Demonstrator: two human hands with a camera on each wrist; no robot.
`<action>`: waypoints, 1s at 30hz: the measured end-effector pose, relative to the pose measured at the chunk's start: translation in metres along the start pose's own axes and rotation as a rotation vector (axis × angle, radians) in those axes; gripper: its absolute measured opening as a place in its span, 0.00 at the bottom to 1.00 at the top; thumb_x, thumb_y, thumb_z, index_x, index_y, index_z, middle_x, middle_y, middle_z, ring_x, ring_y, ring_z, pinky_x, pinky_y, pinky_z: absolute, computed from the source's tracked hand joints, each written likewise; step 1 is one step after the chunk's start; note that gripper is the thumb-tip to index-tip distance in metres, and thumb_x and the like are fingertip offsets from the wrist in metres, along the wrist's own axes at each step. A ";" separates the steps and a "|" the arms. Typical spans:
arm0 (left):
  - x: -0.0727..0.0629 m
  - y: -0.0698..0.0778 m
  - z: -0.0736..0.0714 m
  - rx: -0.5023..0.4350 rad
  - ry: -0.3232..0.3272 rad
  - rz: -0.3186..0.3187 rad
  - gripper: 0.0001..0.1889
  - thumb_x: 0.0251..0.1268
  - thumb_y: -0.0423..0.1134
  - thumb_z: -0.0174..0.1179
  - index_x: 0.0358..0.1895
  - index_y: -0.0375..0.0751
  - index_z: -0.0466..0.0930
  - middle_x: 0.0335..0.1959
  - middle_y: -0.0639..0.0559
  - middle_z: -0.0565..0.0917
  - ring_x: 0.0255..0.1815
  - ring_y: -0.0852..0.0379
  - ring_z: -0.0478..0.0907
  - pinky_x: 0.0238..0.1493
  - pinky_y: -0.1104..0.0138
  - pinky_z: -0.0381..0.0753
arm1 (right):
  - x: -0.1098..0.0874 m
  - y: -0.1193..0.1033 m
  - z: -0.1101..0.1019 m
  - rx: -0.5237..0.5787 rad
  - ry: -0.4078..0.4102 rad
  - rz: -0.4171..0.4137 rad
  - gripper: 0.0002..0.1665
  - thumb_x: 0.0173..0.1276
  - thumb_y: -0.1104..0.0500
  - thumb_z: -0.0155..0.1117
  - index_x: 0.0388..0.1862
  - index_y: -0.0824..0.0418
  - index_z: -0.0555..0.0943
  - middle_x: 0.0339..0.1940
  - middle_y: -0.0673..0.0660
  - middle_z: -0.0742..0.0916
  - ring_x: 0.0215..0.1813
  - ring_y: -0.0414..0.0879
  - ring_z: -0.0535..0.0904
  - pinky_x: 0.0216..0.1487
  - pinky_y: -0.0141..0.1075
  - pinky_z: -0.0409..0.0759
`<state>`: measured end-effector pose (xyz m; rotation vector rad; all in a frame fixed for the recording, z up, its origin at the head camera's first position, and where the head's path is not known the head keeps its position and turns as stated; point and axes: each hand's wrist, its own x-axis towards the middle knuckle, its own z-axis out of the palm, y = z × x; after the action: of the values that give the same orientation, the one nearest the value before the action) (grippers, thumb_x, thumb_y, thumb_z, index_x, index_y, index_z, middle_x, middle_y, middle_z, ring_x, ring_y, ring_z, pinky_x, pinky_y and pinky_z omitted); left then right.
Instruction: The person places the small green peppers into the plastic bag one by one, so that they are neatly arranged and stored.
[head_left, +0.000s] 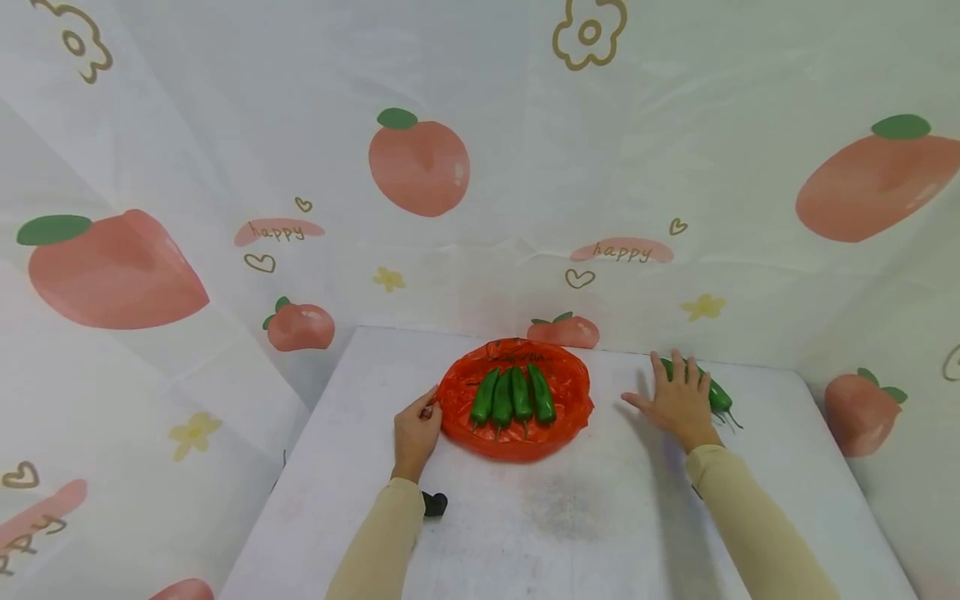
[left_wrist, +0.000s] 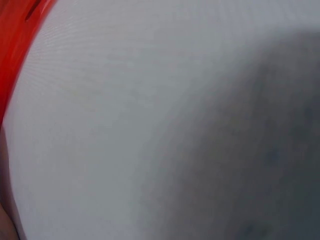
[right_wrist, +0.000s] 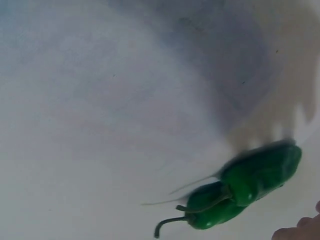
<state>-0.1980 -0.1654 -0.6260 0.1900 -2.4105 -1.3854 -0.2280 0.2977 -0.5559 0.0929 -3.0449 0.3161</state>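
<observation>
A red plastic bag [head_left: 510,452], spread into a round shape with a raised rim, lies on the white table. Several green chili peppers [head_left: 522,393] rest side by side in it. My left hand [head_left: 417,433] holds the bag's left rim between thumb and curled fingers. At the table's back right, my right hand [head_left: 681,407] spreads its fingers over two more green peppers [right_wrist: 260,172], partly covering them in the head view. In the right wrist view these peppers lie against each other, stems outward, with fingertips [right_wrist: 300,230] at the lower right corner.
A white curtain [head_left: 510,183] printed with red fruit stands around the table's back and sides. The table [head_left: 607,542] has a dark smudge in front of the bag. A small black object [head_left: 435,504] shows beside the left sleeve.
</observation>
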 end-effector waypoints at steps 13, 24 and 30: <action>-0.002 0.001 0.000 -0.005 0.018 0.055 0.19 0.66 0.33 0.62 0.58 0.50 0.87 0.40 0.48 0.91 0.31 0.58 0.76 0.31 0.75 0.75 | -0.014 0.020 0.007 0.028 0.125 -0.041 0.59 0.60 0.35 0.71 0.74 0.73 0.62 0.71 0.83 0.65 0.69 0.85 0.59 0.65 0.77 0.60; 0.000 0.003 -0.001 0.004 0.030 0.061 0.19 0.66 0.31 0.62 0.58 0.49 0.87 0.39 0.47 0.91 0.30 0.58 0.75 0.31 0.75 0.74 | -0.004 0.019 0.005 0.050 0.074 0.026 0.54 0.68 0.39 0.67 0.76 0.75 0.59 0.68 0.87 0.66 0.60 0.87 0.65 0.51 0.75 0.71; 0.000 0.005 -0.001 0.011 0.021 0.060 0.19 0.67 0.31 0.62 0.59 0.48 0.87 0.40 0.47 0.91 0.31 0.57 0.76 0.33 0.75 0.75 | -0.002 0.021 0.006 0.065 0.025 0.059 0.49 0.73 0.44 0.63 0.74 0.78 0.58 0.62 0.88 0.69 0.56 0.87 0.67 0.51 0.73 0.71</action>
<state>-0.1970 -0.1639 -0.6210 0.1336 -2.3867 -1.3376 -0.2280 0.3173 -0.5659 0.0025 -3.0171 0.4167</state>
